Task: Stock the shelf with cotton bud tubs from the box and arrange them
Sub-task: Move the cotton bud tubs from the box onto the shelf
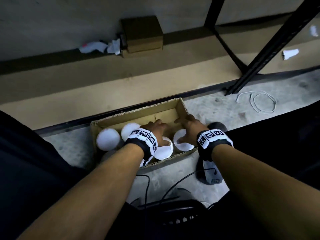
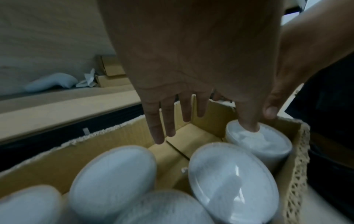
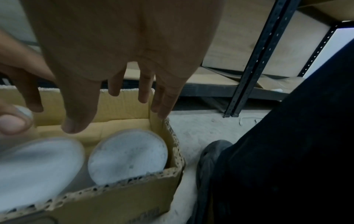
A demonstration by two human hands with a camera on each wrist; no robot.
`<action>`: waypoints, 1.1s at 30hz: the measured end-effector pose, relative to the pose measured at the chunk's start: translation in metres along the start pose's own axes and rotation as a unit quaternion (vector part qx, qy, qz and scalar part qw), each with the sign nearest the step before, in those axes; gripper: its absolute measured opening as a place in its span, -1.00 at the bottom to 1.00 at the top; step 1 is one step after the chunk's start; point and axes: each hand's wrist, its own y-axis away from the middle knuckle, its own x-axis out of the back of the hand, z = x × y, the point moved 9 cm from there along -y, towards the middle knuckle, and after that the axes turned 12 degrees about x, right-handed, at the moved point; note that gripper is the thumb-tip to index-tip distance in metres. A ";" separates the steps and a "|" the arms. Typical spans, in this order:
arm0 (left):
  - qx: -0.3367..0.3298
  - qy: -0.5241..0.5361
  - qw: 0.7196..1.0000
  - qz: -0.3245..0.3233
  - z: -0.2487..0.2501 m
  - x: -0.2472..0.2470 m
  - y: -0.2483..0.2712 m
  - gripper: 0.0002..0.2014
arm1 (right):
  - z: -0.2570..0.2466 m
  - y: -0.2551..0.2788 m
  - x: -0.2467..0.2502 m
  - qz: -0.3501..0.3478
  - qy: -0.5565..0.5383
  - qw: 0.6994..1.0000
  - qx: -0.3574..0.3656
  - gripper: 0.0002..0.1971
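An open cardboard box (image 1: 181, 108) sits on the floor against the low shelf (image 1: 121, 80). Several white cotton bud tubs (image 1: 108, 139) stand in its near and left parts. My left hand (image 1: 161, 131) hovers over the middle tub (image 1: 164, 150) with straight, spread fingers (image 2: 159, 130) and holds nothing. I cannot tell whether its thumb touches a lid. My right hand (image 1: 183, 129) is spread loosely over the tub (image 3: 128, 154) by the box's right wall, empty, its little finger at the far right corner. The box's far right part shows bare cardboard (image 2: 191, 141).
A small closed carton (image 1: 142, 35) and crumpled wrappers (image 1: 98, 47) lie on the shelf board. A black slotted upright (image 1: 259, 54) stands at right, with a white cord (image 1: 259, 103) on the concrete floor. My shoe (image 3: 210, 151) is right of the box; black cables (image 1: 147, 184) run near my legs.
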 end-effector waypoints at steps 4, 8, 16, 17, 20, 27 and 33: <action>0.015 0.006 1.000 -0.018 -0.003 -0.024 -0.003 -0.14 | 0.001 -0.007 -0.014 -0.010 0.013 1.000 -0.002 -0.17; 0.017 0.020 0.999 -0.028 -0.004 -0.040 -0.007 -0.16 | 0.005 -0.013 -0.032 -0.037 0.034 0.999 -0.013 -0.14; 0.037 0.027 0.999 -0.016 0.004 -0.055 -0.011 -0.14 | 0.018 -0.016 -0.046 -0.046 0.079 0.995 -0.038 -0.24; 0.038 0.031 0.999 -0.016 0.005 -0.055 -0.011 -0.15 | 0.018 -0.016 -0.047 -0.047 0.080 0.995 -0.039 -0.24; 0.039 0.034 0.999 -0.012 0.004 -0.054 -0.014 -0.11 | 0.016 -0.019 -0.047 -0.037 0.073 0.996 -0.038 -0.25; 0.032 0.086 0.995 0.032 -0.011 -0.030 -0.026 -0.15 | 0.014 -0.027 -0.035 0.012 0.028 0.999 -0.035 -0.19; 0.017 0.103 0.993 0.050 -0.022 -0.030 -0.027 -0.05 | 0.015 -0.033 -0.034 0.000 0.049 0.998 -0.027 -0.05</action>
